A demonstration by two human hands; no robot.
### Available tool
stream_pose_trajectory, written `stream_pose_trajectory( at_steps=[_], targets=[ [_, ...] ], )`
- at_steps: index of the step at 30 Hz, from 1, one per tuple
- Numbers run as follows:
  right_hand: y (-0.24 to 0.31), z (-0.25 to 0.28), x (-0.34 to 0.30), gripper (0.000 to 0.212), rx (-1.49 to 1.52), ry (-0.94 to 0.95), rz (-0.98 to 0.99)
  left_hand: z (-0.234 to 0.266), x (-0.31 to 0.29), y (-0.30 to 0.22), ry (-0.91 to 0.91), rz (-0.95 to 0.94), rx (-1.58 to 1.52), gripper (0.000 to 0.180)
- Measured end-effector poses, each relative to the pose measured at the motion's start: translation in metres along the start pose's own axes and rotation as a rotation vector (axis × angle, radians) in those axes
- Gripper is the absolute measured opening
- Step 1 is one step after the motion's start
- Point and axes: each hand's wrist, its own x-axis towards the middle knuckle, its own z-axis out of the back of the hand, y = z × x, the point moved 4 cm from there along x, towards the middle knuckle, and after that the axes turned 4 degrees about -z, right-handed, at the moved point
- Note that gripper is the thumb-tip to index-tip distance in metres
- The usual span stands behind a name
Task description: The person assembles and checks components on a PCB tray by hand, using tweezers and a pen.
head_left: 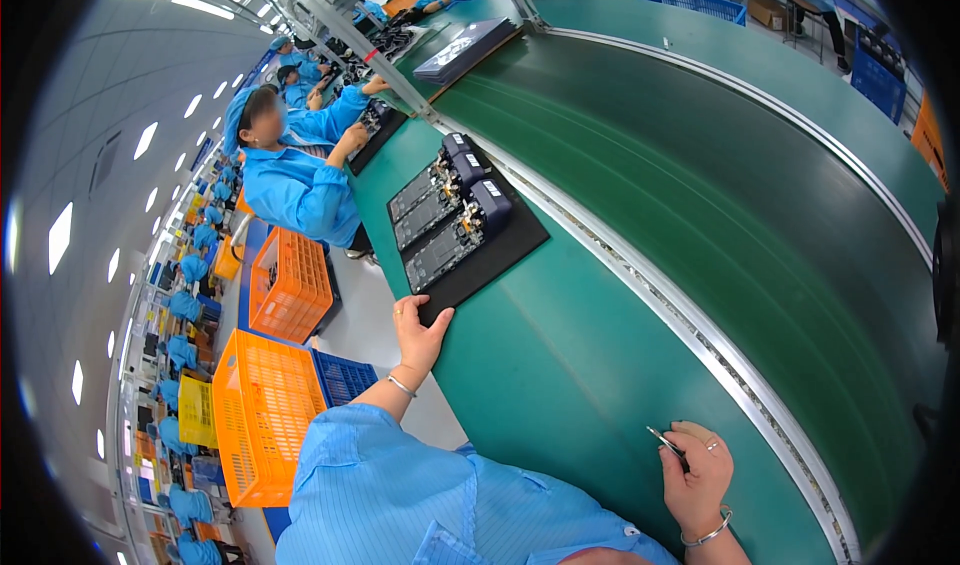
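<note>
My left hand is at the near corner of a flat black mat, its thumb and fingers either side of that corner. On the mat lie several dark electronic units, each a flat circuit board joined to a rounded dark purple casing. At the lower right, above the green tabletop, my right hand is closed around slim metal tweezers. Their tips point left, away from my palm, and touch nothing. My fingers hide the rest of the tweezers.
A metal rail divides the table from a green conveyor belt. Dark panels are stacked farther up. A co-worker in blue works at the far left over another black mat. Orange crates stand beside the table's left edge.
</note>
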Motion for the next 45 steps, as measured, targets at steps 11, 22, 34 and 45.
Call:
stream_pose_trajectory(
  at_steps=[11, 22, 34, 45],
  targets=[
    [-0.0010, -0.0014, -0.0022, 0.017, 0.016, 0.002, -0.040, -0.0002, 0.0000, 0.0028, 0.019, 0.018, -0.022, 0.049],
    [-0.0014, -0.0009, -0.0017, 0.017, 0.006, 0.000, -0.002, -0.0020, -0.0024, 0.0007, -0.008, 0.001, -0.009, 0.044],
    [-0.0010, -0.0011, 0.0006, 0.019, 0.009, 0.008, -0.018, -0.0010, 0.0010, -0.0033, 0.002, -0.006, 0.020, 0.042],
    [0.0004, -0.0010, 0.0011, 0.017, 0.004, 0.004, 0.003, -0.0012, -0.0012, 0.0039, -0.005, -0.007, 0.006, 0.048]
  ],
)
